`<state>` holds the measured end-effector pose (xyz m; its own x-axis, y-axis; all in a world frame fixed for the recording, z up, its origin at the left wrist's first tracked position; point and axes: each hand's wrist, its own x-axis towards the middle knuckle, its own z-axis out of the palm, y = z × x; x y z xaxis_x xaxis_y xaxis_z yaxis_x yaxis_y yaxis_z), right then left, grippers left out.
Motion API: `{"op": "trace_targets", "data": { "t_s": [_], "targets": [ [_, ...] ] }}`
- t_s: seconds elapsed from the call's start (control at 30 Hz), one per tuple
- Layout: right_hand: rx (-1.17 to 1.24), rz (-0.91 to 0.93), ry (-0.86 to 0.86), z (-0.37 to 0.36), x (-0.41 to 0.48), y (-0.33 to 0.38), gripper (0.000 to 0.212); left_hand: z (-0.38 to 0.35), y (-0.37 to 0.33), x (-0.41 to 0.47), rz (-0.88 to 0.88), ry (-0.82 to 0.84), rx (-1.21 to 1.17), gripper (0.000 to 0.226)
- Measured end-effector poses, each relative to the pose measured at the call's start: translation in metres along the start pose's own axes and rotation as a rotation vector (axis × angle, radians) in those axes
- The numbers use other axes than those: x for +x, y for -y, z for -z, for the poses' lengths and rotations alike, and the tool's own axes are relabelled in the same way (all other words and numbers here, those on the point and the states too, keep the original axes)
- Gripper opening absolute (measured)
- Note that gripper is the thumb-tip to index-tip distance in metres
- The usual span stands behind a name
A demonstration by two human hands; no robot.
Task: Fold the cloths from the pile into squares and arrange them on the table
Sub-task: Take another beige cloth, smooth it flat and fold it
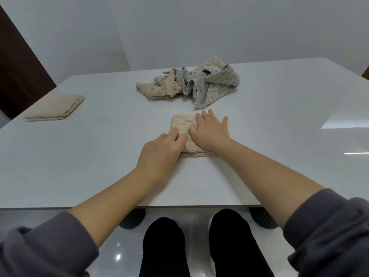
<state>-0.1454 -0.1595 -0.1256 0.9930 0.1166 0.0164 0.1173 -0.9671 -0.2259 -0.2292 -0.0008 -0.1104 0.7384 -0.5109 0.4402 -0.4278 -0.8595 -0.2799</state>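
A beige textured cloth (182,123) lies folded into a small square on the white table (79,166), in the middle. My right hand (211,132) rests flat on its right half, fingers spread. My left hand (161,150) touches its left near edge with the fingers curled against the fabric. Behind it sits the pile (191,82) of crumpled beige and grey cloths. A folded beige cloth (57,107) lies at the far left of the table.
The table's near edge (179,207) runs just in front of my legs, with dark ribbed table feet below. A dark door stands at the left. The table's right half shows bright reflections.
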Motion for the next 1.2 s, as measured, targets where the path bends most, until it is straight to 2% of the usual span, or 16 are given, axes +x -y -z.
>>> {"op": "trace_targets", "data": {
  "t_s": [0.1,0.2,0.37,0.43,0.53,0.6,0.67,0.8,0.93,1.07,1.13,1.2],
  "targets": [
    [-0.002,0.007,0.003,0.000,0.000,0.000,0.063,-0.003,0.005,-0.004,-0.043,0.030,-0.025,0.029],
    [0.001,0.011,0.009,0.000,0.000,0.000,0.063,-0.006,0.022,-0.010,-0.170,0.032,-0.052,0.020],
    [0.003,0.021,0.014,0.001,0.000,-0.001,0.063,-0.007,0.037,-0.014,-0.261,0.047,-0.156,0.007],
    [0.002,0.026,0.017,0.001,-0.001,0.000,0.064,-0.003,0.039,-0.010,-0.213,0.068,-0.248,0.023],
    [-0.015,0.023,0.015,0.001,-0.001,-0.001,0.063,0.002,0.032,0.009,0.132,0.042,-0.451,0.031],
    [-0.025,0.022,0.015,0.001,-0.002,0.000,0.062,0.000,0.022,0.029,0.318,0.098,-0.538,0.040],
    [-0.024,0.021,0.020,0.001,-0.002,0.000,0.062,-0.008,0.009,0.048,0.325,0.252,-0.517,0.051],
    [-0.021,0.031,0.035,0.002,-0.001,-0.001,0.061,-0.035,0.000,0.047,0.331,0.463,-0.468,0.056],
    [-0.030,0.057,0.066,0.004,-0.001,-0.004,0.062,-0.042,-0.001,0.039,0.326,0.462,-0.456,0.058],
    [-0.100,0.078,0.097,0.015,-0.008,-0.010,0.061,-0.036,0.000,0.043,0.319,0.531,-0.421,0.059],
    [-0.118,0.121,0.068,0.024,-0.014,-0.009,0.060,-0.029,0.005,0.048,0.308,0.557,-0.439,0.059],
    [-0.096,0.210,0.002,0.031,-0.018,-0.004,0.060,-0.024,0.010,0.054,0.308,0.490,-0.451,0.058]
  ]
}}
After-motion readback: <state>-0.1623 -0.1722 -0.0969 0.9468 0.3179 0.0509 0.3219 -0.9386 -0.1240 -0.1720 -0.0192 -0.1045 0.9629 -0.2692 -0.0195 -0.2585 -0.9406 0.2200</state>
